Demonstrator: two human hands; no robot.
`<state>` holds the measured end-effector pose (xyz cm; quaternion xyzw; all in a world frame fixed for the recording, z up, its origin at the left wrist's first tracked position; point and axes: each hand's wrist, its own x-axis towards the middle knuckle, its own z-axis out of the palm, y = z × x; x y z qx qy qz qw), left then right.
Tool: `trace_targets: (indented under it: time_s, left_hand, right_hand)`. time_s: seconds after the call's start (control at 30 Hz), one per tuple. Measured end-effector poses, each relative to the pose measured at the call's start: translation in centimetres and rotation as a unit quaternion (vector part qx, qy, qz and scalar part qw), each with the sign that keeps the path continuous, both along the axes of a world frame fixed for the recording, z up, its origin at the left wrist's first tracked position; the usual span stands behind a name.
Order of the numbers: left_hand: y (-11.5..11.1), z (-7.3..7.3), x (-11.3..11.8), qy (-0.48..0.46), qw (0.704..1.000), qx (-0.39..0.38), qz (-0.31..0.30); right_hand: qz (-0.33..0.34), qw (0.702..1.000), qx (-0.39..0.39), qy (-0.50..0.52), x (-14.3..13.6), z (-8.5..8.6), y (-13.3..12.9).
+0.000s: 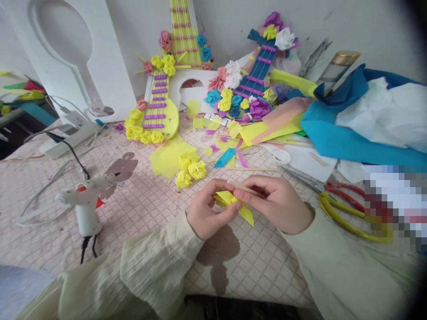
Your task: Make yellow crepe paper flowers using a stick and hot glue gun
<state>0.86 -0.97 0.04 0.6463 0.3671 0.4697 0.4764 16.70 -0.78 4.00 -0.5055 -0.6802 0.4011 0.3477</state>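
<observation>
Yellow paper (233, 202) pinched between left hand (205, 213) and right hand (276, 202), whose grip also clasps a wooden stick (245, 188); glue gun (86, 200) lies left.

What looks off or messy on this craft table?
Paper scraps lie strewn between the paper flowers and the blue sheet. A dark stain marks the tablecloth below the hands. The glue gun stands plugged in. Nothing looks broken.

No readable text, label, brand or number shows anywhere — the glue gun (87, 202) near left bears only small specks, and the patch (395, 206) at the right is blurred beyond reading.
</observation>
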Motion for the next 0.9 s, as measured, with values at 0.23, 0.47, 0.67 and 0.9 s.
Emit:
trace_targets:
  time_s: [0.23, 0.47, 0.67, 0.9]
  left_hand:
    - [0.11, 0.24, -0.06, -0.049, 0.998, -0.049, -0.004]
    - [0.10, 0.09, 0.01, -0.017, 0.999, -0.025, -0.012]
    - [-0.09, -0.05, -0.17, 0.069, 0.996, 0.050, 0.008]
    - [0.50, 0.23, -0.11, -0.047, 0.997, -0.045, 0.034]
  right_hand:
    - [-0.007, 0.996, 0.065, -0.053, 0.32, 0.30, 0.26]
    - [0.031, 0.996, 0.061, -0.057, 0.49, 0.34, 0.14]
    - [0.012, 0.994, 0.069, -0.086, 0.13, 0.05, 0.07]
    - [0.012, 0.999, 0.028, -0.043, 0.42, 0.04, 0.23]
